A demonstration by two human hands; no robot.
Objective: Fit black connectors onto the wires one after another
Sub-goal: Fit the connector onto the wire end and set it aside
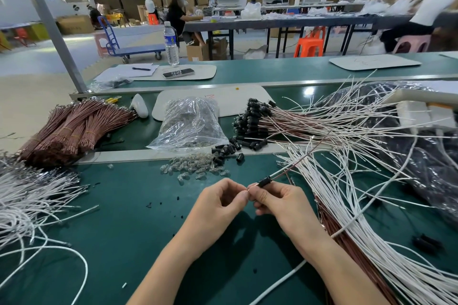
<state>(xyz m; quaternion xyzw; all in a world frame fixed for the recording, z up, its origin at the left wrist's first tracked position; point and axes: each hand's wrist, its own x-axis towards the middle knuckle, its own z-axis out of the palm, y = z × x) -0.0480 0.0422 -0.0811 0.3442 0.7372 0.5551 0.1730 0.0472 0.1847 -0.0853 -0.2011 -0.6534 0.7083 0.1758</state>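
Over the green bench, my right hand [277, 199] pinches a black connector [264, 181] with a white and a brown wire [292, 168] running out of it up to the right. My left hand [223, 202] pinches the wire tips sticking out at the connector's left end. Loose black connectors [224, 152] lie just beyond the hands. Farther back is a heap of wires with connectors fitted [250, 119]. Loose white wires [347, 218] fan across the right side.
A clear bag of small clear parts [190, 124] stands behind a scatter of clear pieces [195, 168]. Bundled brown wires [74, 129] lie at the left and white wires [29, 200] at the near left. A black plastic bag [426, 156] fills the right.
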